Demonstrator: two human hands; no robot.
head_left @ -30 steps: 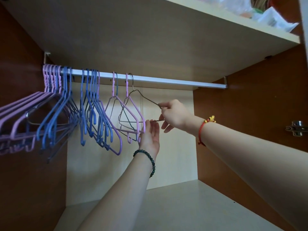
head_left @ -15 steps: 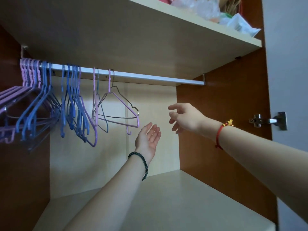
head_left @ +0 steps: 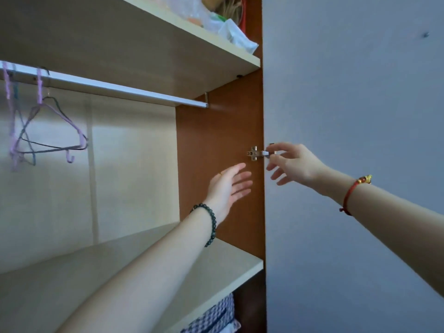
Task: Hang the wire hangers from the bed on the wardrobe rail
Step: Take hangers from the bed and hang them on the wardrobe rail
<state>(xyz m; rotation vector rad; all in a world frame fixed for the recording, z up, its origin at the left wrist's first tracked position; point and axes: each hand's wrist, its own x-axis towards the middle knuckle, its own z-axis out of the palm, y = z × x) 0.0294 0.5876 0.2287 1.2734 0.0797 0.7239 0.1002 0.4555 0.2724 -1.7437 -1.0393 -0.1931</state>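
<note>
Both hands have left the hangers and swung right, toward the wardrobe's side panel; the view has turned with them.

Left hand (head_left: 228, 186): fingers (head_left: 240, 181) straight and fanned apart, palm turned up, holding nothing, in the air in front of the brown side panel (head_left: 216, 131). Dark bead bracelet (head_left: 211, 222) on that wrist.

Right hand (head_left: 294, 164): fingers (head_left: 280, 148) loosely spread, gripping nothing. Thumb and forefinger reach to the metal hinge (head_left: 254, 153) at the panel's front edge; cannot tell if they touch it. Red cord bracelet (head_left: 348, 195) with a gold charm on that wrist. Pale grey door (head_left: 348, 92) behind the hand.

Wire hangers (head_left: 55, 126), purple and dark grey, hang in a tangle at the left end of the rail (head_left: 125, 87), well apart from the 2 hands. Rest of the rail bare up to its right bracket.

Upper shelf (head_left: 168, 51): crumpled plastic bags (head_left: 230, 30) at its right edge. Lower shelf (head_left: 149, 267) under the arms, checked fabric (head_left: 216, 316) below its front edge.
</note>
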